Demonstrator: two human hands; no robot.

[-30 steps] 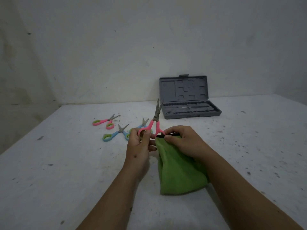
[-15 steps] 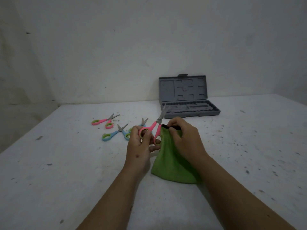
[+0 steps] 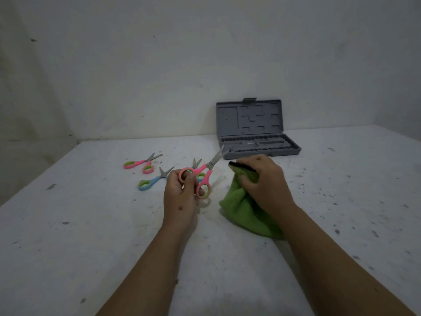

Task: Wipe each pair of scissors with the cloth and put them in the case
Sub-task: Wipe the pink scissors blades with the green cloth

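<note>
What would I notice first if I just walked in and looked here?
Probably the pink scissors held up by the left hand in the middle, blades pointing at the open grey case by the wall. Right beside them, the right hand grips a bright green cloth on the white table.

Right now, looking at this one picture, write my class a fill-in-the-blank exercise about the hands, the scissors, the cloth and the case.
1. The left hand holds the pink scissors by their ____.
2. The right hand grips a cloth coloured ____.
3. The lid of the grey case at the back of the table stands ____.
4. The scissors on the table with a blue handle lie to the ____ of the left hand.

Missing words: handles; green; open; left
</note>
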